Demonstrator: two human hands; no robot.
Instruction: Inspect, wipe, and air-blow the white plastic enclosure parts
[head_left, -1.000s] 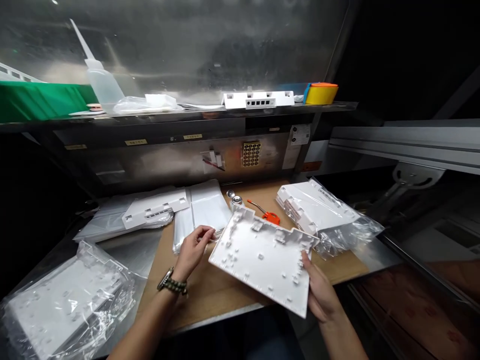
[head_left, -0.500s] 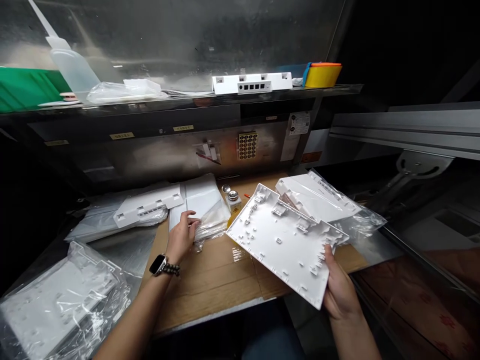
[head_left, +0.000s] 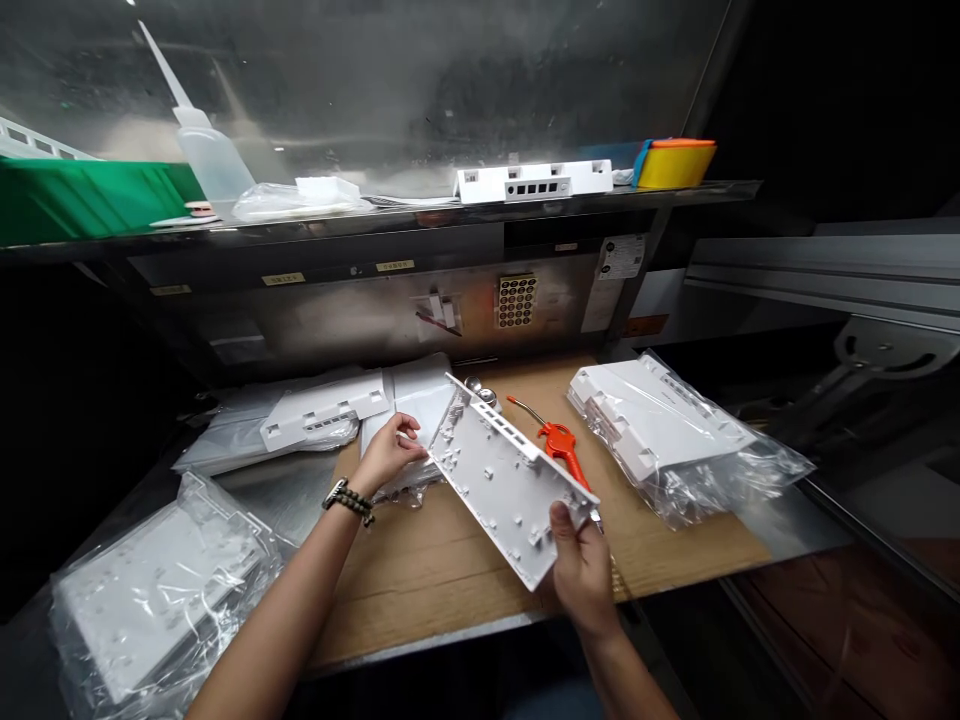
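Observation:
My right hand [head_left: 583, 570] grips a white plastic housing [head_left: 502, 485] by its near right corner, thumb on the inner face. The housing is tilted, with small posts and clips on that face and a row of square slots along its far edge. By its left edge is my left hand [head_left: 391, 455], fingers bent and apart, holding nothing; whether a fingertip touches the edge I cannot tell. Behind that hand lies a stack of clear plastic bags [head_left: 420, 385]. An orange air blow gun [head_left: 561, 445] rests on the cardboard just beyond the housing, partly hidden by it.
Bagged white housings lie at the right [head_left: 667, 420] and the front left [head_left: 165, 590]. Another slotted white housing [head_left: 326, 405] sits on bags at the back left. A metal-topped dispenser [head_left: 487, 397] stands behind. The shelf holds a squeeze bottle [head_left: 214, 160] and a green bin [head_left: 90, 200].
My right hand has brought the housing leftward and turned it, so its slotted edge now shows. The blow gun has come into sight. My left hand is now beside the housing's edge. The view has shifted slightly.

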